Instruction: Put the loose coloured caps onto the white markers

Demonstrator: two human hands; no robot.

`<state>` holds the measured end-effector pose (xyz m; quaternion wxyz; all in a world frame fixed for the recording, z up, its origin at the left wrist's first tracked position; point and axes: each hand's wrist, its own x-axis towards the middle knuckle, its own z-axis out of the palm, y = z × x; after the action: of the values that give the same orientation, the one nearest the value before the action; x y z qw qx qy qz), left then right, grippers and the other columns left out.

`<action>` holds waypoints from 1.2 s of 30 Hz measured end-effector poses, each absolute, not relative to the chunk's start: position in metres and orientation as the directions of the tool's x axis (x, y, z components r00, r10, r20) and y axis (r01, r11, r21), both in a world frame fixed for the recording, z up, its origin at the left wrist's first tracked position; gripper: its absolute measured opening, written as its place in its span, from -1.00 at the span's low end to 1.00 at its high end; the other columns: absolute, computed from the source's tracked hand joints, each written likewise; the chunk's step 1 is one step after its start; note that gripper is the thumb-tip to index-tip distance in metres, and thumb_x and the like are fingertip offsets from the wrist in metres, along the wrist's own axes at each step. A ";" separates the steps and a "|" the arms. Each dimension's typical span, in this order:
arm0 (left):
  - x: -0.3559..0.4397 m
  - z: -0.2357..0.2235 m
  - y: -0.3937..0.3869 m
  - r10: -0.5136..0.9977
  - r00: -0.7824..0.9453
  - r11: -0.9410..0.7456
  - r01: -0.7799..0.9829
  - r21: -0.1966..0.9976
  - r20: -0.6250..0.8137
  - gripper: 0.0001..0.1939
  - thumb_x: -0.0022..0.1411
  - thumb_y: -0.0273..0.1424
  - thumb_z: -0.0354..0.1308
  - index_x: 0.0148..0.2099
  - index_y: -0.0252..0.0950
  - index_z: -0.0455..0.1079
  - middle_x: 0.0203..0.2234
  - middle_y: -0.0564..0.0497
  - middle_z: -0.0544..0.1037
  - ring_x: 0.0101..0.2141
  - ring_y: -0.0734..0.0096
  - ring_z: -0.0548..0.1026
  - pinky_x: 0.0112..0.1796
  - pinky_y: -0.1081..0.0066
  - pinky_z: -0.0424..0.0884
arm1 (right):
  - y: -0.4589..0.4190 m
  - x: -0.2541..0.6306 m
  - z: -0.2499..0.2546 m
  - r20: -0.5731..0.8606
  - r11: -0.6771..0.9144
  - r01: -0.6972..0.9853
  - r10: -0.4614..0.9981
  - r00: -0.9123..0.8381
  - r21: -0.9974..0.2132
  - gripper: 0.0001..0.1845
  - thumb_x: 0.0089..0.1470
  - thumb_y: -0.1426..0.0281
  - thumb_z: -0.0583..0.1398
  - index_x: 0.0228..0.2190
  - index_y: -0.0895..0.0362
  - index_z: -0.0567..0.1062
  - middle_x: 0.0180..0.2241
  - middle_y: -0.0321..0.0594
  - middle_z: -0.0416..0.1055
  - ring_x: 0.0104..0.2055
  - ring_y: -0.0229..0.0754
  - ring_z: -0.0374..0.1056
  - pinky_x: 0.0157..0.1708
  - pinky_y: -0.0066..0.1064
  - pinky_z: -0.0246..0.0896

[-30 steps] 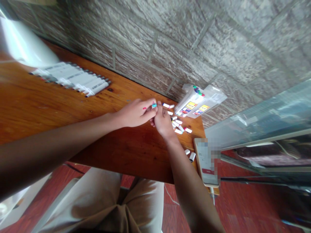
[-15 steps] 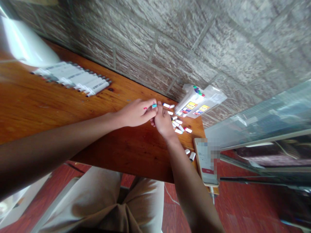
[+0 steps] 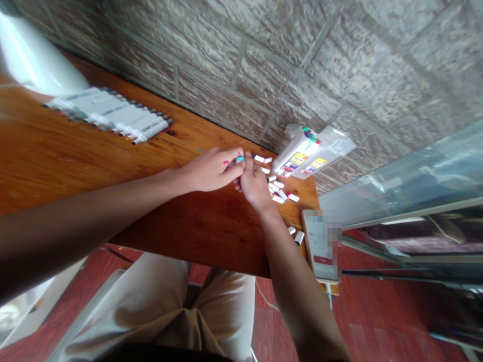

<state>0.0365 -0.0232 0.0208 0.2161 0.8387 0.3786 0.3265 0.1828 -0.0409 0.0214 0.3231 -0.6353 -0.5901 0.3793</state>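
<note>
My left hand is closed, thumb against the fingers, around a marker whose teal end pokes out at the top. Red ink marks show on the back of this hand. Pressed up against it, my right hand has curled fingers; whatever they grip is hidden behind the knuckles. Just right of the hands lie several loose white marker caps with coloured ends. On the left, a row of white markers with grey ends lies side by side on the wooden table.
An opened clear plastic marker case with a few coloured markers stands by the stone wall. A phone with a cable lies at the table's right edge, two caps beside it. A white glossy object is at far left.
The view has shifted slightly, so the table items sit a little higher. Both hands stay together around the teal-ended marker, with hardly any movement.
</note>
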 end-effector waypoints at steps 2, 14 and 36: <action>0.037 0.022 -0.024 0.782 0.498 -0.612 0.499 0.614 0.374 -0.77 0.34 -0.26 -0.08 -0.25 -0.29 0.30 -0.53 0.04 0.46 -0.47 0.43 0.40 -0.37 0.43 0.18 | -0.041 0.182 0.022 -0.090 -0.086 0.514 0.996 0.016 -0.854 -0.31 0.35 -0.05 -0.16 -0.60 0.11 0.32 -0.60 -0.18 0.39 -0.60 -0.27 0.33 -0.45 -0.40 0.33; 0.037 0.027 -0.025 0.811 0.511 -0.577 0.618 0.534 0.285 -0.72 0.35 -0.32 -0.08 -0.16 -0.34 0.43 -0.48 -0.03 0.51 -0.48 0.39 0.41 -0.38 0.42 0.21 | -0.038 0.186 0.015 0.005 0.033 0.630 0.999 -0.046 -0.776 -0.40 0.40 0.06 -0.14 -0.42 0.13 0.46 -0.57 -0.22 0.38 -0.46 -0.24 0.40 -0.37 -0.44 0.29; 0.037 0.005 -0.015 0.771 0.614 -0.629 0.694 0.350 0.168 -0.61 0.39 -0.29 -0.10 -0.06 -0.30 0.54 -0.21 -0.14 0.65 -0.21 0.22 0.59 -0.15 0.33 0.41 | -0.045 0.190 0.024 -0.037 0.195 0.945 0.977 -0.212 -0.261 -0.58 0.39 0.37 -0.12 -0.17 0.19 0.51 -0.32 0.04 0.55 -0.28 -0.01 0.49 -0.21 -0.29 0.25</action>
<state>0.0372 -0.0153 0.0052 0.1260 0.8895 0.4120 0.1526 0.1904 -0.0445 0.0236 0.0684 -0.6240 -0.7700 0.1138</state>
